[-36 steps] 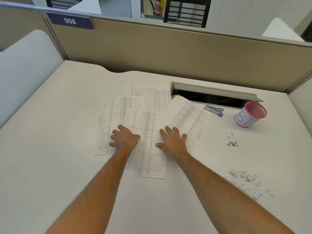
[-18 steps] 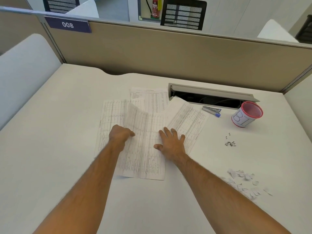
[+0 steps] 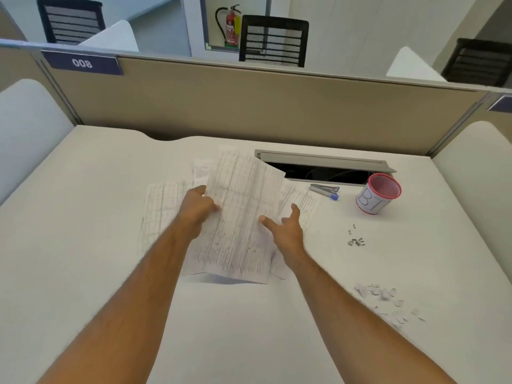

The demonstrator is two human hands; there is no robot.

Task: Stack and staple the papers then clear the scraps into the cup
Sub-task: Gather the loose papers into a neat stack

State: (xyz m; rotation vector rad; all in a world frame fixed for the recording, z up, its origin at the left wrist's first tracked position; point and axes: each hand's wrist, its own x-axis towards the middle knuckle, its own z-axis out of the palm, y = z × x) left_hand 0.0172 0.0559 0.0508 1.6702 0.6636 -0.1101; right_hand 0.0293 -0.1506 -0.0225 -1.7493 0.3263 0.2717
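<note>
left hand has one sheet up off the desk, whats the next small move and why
Probably lay the lifted sheet squarely onto one of the sheets lying on the desk, such as the right sheet. The left hand pinches its left edge and the right hand is open at its right edge, while other sheets lie spread apart, unstacked. The stapler lies untouched.

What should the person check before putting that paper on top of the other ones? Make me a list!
1. Lifted sheet held firmly: ok, the left hand grips its left edge.
2. Right hand ready to help: ok, fingers spread at the sheet's right edge.
3. Other papers lined up: not ok, they lie fanned out on the desk.
4. Stapler within reach: ok, it lies beside the cup.
5. Cup upright for scraps: ok.
6. Paper scraps and loose staples cleared: not ok, they lie on the desk.
</note>
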